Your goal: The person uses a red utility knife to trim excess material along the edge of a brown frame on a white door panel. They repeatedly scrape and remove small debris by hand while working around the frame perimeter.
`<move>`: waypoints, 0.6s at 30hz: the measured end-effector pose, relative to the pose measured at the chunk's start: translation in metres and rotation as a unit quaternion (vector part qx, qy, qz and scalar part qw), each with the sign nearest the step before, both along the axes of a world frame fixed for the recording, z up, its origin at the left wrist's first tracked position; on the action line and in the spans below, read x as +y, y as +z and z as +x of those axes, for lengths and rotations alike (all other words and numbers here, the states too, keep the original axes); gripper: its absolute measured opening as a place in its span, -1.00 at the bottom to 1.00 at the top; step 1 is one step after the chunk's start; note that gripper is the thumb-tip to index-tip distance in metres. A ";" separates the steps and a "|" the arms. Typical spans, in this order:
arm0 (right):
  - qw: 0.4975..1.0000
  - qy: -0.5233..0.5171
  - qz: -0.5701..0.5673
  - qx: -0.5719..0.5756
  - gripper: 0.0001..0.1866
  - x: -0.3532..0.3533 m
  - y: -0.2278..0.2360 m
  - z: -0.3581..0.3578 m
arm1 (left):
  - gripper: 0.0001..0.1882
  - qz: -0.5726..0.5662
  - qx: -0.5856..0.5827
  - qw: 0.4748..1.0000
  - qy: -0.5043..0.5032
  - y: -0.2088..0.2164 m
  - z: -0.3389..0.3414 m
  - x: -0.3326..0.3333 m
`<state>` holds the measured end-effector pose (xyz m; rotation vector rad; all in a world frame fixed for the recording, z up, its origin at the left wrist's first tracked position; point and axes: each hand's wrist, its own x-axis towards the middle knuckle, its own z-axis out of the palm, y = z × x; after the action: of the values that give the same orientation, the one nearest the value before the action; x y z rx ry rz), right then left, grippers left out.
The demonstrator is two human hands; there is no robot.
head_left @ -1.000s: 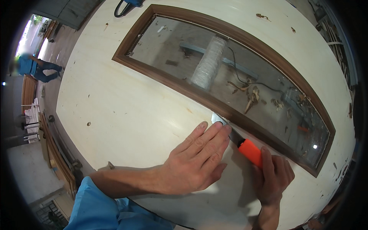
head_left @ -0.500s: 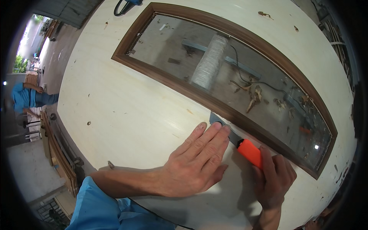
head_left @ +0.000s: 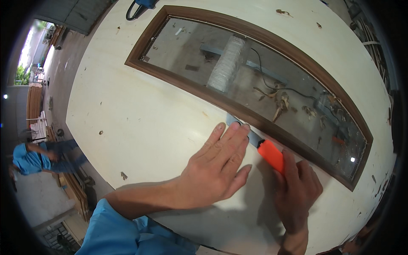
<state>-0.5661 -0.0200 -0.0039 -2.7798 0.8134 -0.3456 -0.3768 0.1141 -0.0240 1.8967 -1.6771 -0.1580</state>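
My right hand (head_left: 299, 180) is closed around the orange handle of a flat metal blade (head_left: 256, 139). The blade lies low against the white panel (head_left: 148, 127), along the near edge of a brown wooden frame (head_left: 187, 87). Fingers stretched out, my left hand (head_left: 216, 165) rests its fingertips on the blade, covering part of it. Just past those fingertips the blade's tip shows beside the frame. The frame surrounds a curved-top glass pane (head_left: 272, 63) set in the panel.
Through the glass, a plastic-wrapped post (head_left: 227, 63), a dark cable and dry leaves show below. A blue tool (head_left: 147, 3) with a black loop lies at the far edge. At left stands another person (head_left: 32, 157) in blue, near stacked boards (head_left: 75, 191).
Both hands and the blade have slid a little up and left along the frame's edge. The other person has shifted nearer at left.
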 end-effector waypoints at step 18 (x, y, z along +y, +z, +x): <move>0.998 0.040 -0.041 -0.002 -0.60 0.023 0.014 -0.016 | -0.48 -0.028 -0.037 0.994 -0.104 0.000 0.008 0.045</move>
<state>-0.5818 0.0026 0.0100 -2.8769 0.7007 -0.3773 -0.3688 0.1592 -0.0240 1.7033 -1.9079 -0.1243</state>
